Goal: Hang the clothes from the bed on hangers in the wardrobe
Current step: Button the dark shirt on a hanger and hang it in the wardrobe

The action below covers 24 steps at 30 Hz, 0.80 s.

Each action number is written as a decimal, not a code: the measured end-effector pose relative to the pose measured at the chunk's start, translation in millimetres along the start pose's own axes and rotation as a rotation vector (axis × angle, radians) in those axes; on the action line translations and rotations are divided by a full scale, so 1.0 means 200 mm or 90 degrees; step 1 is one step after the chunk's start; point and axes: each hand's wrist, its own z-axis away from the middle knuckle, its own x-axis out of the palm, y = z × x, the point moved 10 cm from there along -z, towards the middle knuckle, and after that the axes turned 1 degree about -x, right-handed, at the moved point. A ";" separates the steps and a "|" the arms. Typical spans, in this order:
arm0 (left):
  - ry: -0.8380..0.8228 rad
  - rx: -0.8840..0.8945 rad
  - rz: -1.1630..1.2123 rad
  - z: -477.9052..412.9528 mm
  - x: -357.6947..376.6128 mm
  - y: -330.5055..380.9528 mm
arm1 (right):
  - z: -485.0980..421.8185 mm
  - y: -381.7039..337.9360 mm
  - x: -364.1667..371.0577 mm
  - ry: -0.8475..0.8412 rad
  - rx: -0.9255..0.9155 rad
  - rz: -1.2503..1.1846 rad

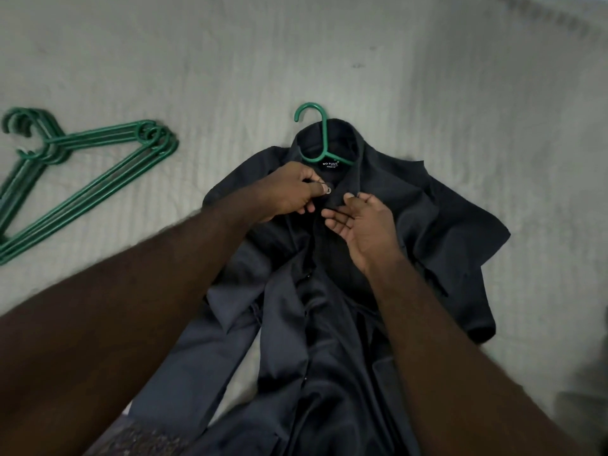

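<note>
- Bed (230, 60): pale ribbed cover, which fills the view. No wardrobe or other part of the room is visible.
- Dark shirt (427, 218): lies front-up on the bed, collar away from me, sleeves folded loosely at the sides, and the front is not yet closed.
- Spare hangers (98, 179): a green stack on the bed, well apart to the left of the shirt.
- Hanger (324, 133): green, already seated inside the collar, hook clear above it.
- Right hand (362, 225): palm up, fingers loosely spread beside the opposite front edge, gripping nothing.
- Left hand (289, 192): pinches the shirt's front edge just below the collar.
- Top button (328, 190): at my left fingertips, unfastened.
- Judgement: the step is fastening the top button. Next, my right hand must bring the buttonhole edge across to it.
</note>
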 end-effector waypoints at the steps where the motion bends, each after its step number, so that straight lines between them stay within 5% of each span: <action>1: 0.006 -0.003 -0.001 0.00 0.00 0.00 | 0.00 0.00 0.00 0.002 -0.006 0.024; 14: -0.019 -0.045 0.082 0.02 0.01 -0.01 | 0.02 0.02 0.08 -0.094 0.034 -0.089; 24: -0.013 -0.045 0.109 0.04 0.02 0.01 | 0.02 0.00 0.06 -0.045 0.009 -0.110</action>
